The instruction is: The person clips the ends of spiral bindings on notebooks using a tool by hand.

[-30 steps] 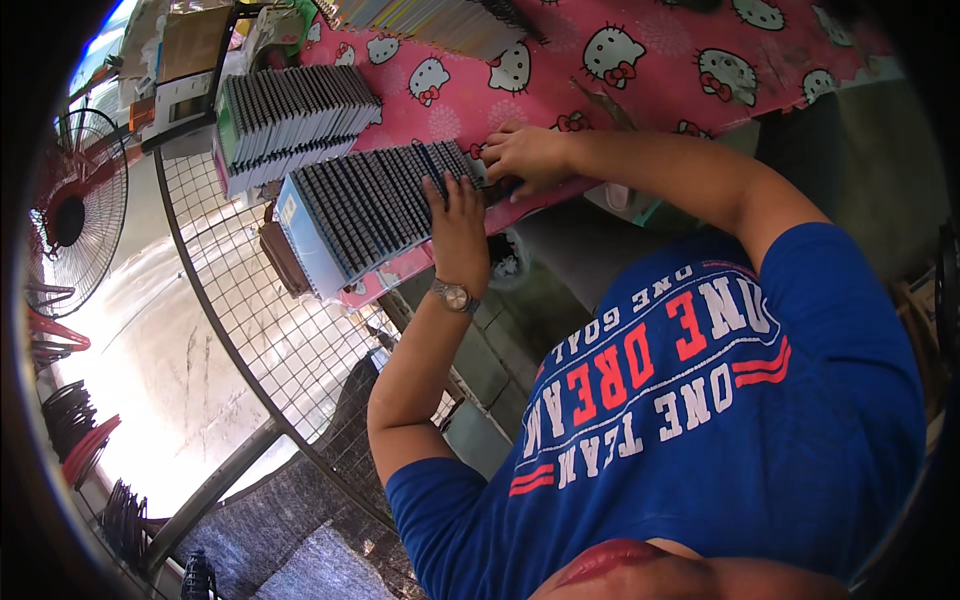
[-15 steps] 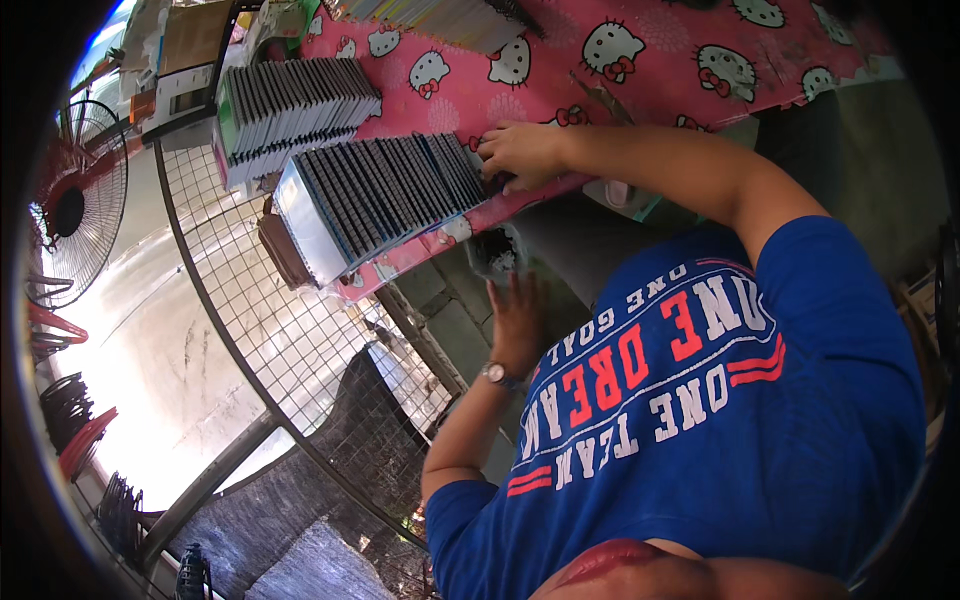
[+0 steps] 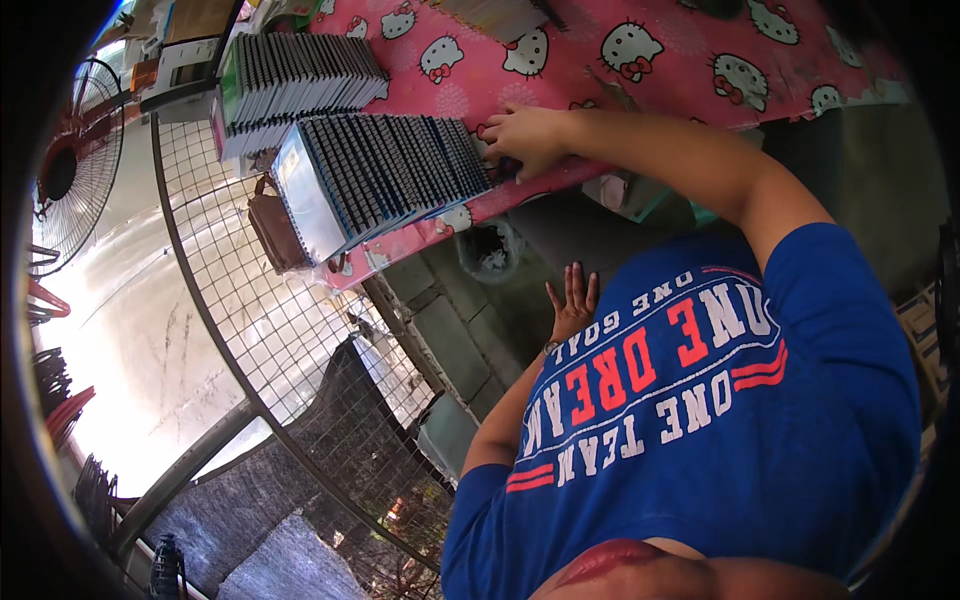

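A row of spiral-bound notebooks (image 3: 395,170) stands on the pink cloth-covered table (image 3: 570,75), black coils facing up and pale covers at the left end. At the row's right end my right hand (image 3: 532,140) rests near the table edge, fingers apart and curved, close to the last notebook. What lies under its fingers is in shadow. My left hand (image 3: 573,300) is below the table edge by my lap, fingers spread, with nothing in it. A clear plastic bag (image 3: 490,252) with whitish bits inside hangs under the edge, left of that hand.
Behind stands a second stack of spiral notebooks (image 3: 300,85). More papers or books (image 3: 490,15) lie at the table's far side. A brown bag (image 3: 277,225) hangs by the wire mesh panel (image 3: 230,270) on the left. A fan (image 3: 85,165) stands beyond it.
My left hand has moved right, away from the plastic bag and toward my lap. My right hand stays at the row's right end, slightly shifted. The view has tilted a little.
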A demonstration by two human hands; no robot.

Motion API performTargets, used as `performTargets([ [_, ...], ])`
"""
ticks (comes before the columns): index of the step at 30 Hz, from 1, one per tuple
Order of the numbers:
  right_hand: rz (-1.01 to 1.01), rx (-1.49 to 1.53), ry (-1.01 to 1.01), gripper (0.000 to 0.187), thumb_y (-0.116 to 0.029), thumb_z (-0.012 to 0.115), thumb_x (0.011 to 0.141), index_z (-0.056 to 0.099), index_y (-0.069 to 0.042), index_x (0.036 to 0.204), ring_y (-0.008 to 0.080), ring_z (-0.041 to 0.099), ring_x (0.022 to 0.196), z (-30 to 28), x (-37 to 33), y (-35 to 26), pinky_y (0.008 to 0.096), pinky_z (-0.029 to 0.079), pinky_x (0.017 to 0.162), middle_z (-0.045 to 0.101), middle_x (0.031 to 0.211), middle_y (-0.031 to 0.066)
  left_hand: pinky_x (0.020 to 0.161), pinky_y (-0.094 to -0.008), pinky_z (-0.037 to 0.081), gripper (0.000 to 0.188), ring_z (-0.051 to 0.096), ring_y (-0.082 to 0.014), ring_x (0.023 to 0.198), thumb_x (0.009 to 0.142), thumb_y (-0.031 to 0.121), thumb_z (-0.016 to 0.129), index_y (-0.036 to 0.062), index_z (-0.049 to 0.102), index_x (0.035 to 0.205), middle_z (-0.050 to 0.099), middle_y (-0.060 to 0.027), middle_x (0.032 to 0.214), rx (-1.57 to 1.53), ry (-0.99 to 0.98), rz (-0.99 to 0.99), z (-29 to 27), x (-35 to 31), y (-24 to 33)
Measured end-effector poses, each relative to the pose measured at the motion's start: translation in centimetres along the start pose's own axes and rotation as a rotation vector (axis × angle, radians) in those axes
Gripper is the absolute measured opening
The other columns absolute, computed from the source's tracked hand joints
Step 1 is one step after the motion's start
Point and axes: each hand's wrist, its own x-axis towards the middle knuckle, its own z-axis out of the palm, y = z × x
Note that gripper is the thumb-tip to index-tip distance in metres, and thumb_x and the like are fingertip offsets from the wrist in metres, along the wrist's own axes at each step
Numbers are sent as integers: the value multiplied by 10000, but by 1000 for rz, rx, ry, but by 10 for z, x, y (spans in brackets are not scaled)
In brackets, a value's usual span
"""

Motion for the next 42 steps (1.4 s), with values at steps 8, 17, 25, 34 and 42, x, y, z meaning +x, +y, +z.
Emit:
performTargets([
  [8, 130, 230, -294, 444, -336, 758, 696, 694, -72, 1048, 327, 657, 892, -10, 46, 5, 428, 506, 825, 687, 906, 161, 1070, -736, 158, 591, 241, -416, 1449, 986, 207, 470, 70, 219, 1503, 236, -296, 1540, -26, 114, 64, 12, 4, -7],
  [17, 64, -20, -79, 369, -342, 755, 708, 731, -214, 1052, 255, 512, 1186, -9, 6, -13, 514, 406, 961, 604, 1154, 63, 1067, -742, 147, 617, 184, -418, 1466, 970, 194, 470, 74, 201, 1512, 177, -292, 1561, -82, -13, -7, 8, -3, 0],
  [25, 14, 1, -18, 342, -298, 757, 693, 740, -228, 1027, 224, 494, 1202, -2, 3, -17, 469, 399, 982, 585, 1144, 38, 1066, -744, 142, 624, 153, -425, 1471, 972, 197, 471, 75, 190, 1516, 143, -289, 1570, -106, 7, 17, 8, -1, -3],
  [34, 292, 233, -615, 324, -197, 700, 765, 717, -95, 1072, 362, 665, 835, -37, 67, -18, 494, 519, 718, 698, 987, 156, 1057, -746, 170, 618, 148, -413, 1476, 969, 202, 475, 90, 207, 1514, 115, -269, 1584, -96, 18, -4, 3, 3, -3],
  [42, 167, 102, -413, 369, -267, 693, 741, 715, -54, 1042, 356, 648, 982, -31, 43, -18, 458, 495, 845, 690, 1052, 189, 1012, -396, 446, 502, 524, -301, 1230, 864, 107, 658, 48, 513, 1341, 530, -182, 1328, -1327, 2, -372, -81, 34, -54],
])
